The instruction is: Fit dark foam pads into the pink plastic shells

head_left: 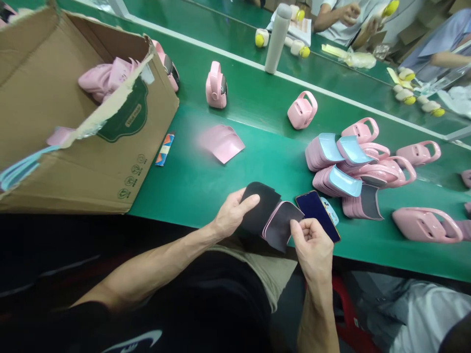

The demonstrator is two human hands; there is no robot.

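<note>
Over the bench's near edge, my left hand [231, 213] is closed on a black sheet stack [260, 206], thumb on top. My right hand [312, 247] pinches the corner of a smaller bundle of black sheets with pink edges [281, 225], which overlaps the stack's right side. Whether these two are joined under the overlap is hidden. Just beyond my right hand lies a phone [318, 213] with a dark screen, a light-blue patterned item [330, 211] beside it. Pink curved sheets [223, 142] lie on the green bench ahead of my left hand.
A large cardboard box [106, 162] with pink pieces inside stands at left. Stacked curved panels [326, 152] and pink handled housings [427, 224] crowd the right. A grey bottle [277, 39] stands at the back divider. Co-workers sit across the bench and at lower right.
</note>
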